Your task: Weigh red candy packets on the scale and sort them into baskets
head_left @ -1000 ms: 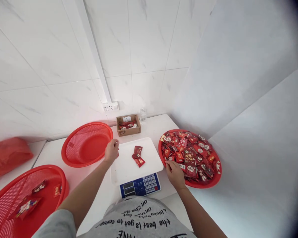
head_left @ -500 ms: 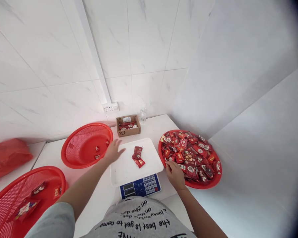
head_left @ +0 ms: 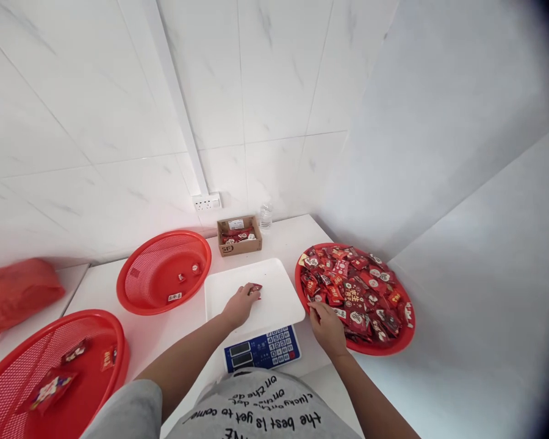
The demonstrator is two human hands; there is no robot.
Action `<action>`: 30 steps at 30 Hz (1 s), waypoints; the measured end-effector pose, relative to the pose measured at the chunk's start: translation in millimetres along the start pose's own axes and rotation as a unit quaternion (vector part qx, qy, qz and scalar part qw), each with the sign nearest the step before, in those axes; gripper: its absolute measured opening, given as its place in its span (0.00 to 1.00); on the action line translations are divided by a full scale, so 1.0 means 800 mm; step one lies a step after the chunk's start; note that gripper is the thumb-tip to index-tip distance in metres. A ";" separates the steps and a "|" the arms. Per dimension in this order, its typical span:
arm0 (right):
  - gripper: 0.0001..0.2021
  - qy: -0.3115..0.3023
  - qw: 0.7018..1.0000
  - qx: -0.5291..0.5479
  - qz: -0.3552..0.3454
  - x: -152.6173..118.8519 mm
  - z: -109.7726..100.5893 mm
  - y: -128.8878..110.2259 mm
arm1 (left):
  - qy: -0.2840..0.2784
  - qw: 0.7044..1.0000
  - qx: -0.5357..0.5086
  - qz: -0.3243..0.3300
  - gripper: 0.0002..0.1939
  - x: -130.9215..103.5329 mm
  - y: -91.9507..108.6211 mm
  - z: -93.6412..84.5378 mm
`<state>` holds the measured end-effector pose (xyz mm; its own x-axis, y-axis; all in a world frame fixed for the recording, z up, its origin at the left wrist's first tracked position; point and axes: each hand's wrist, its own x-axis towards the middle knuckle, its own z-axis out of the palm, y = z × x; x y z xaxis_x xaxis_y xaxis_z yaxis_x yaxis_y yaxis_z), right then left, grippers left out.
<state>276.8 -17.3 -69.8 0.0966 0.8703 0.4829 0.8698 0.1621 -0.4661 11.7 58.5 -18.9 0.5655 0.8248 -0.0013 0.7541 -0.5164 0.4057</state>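
My left hand [head_left: 240, 305] is over the white tray [head_left: 279, 286] of a blue-fronted scale [head_left: 261, 350], its fingers closed round small red snack packets [head_left: 256, 288]. Most of those packets are hidden under the fingers. On the other side, my right hand [head_left: 327, 329] rests by the near left rim of a red basket [head_left: 405, 344] heaped with red and maroon snack packets [head_left: 354, 292]. Its thumb and fingertips are pinched together at the rim. Whether anything small is between them I cannot make out.
Left of the tray stands a red mesh basket [head_left: 128, 286] with a few small packets inside. Nearer, another red basket [head_left: 119, 366] holds several packets. Behind the tray are a cardboard box [head_left: 242, 247] of packets and a clear bottle [head_left: 266, 216]. A red bag [head_left: 21, 292] lies far left.
My left hand has come from the left basket's rim onto the tray and closed on the red packets there. A white-labelled packet now shows in that basket. My right hand stays by the full basket.
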 end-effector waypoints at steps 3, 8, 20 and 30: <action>0.12 0.003 1.000 0.003 0.002 0.000 0.001 0.001 | 0.077 0.993 -0.080 -0.047 0.16 -0.005 -0.018 -0.020; 0.13 0.000 1.000 0.011 0.003 0.001 0.000 -0.002 | 0.226 0.957 -0.063 -0.169 0.14 -0.023 -0.066 -0.079; 0.13 -0.007 1.000 0.013 0.008 0.002 -0.003 -0.003 | 0.109 0.913 0.110 -0.377 0.31 -0.136 -0.121 -0.075; 0.13 -0.003 1.000 0.016 0.020 0.005 -0.007 -0.010 | 0.100 0.835 0.183 -0.509 0.34 -0.217 -0.123 -0.123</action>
<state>272.7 -17.5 -59.8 0.1277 0.8789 0.4597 0.8496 0.1422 -0.5079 -193.7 -11.6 31.1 -0.4701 0.8826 -0.0078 0.8825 0.4699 -0.0194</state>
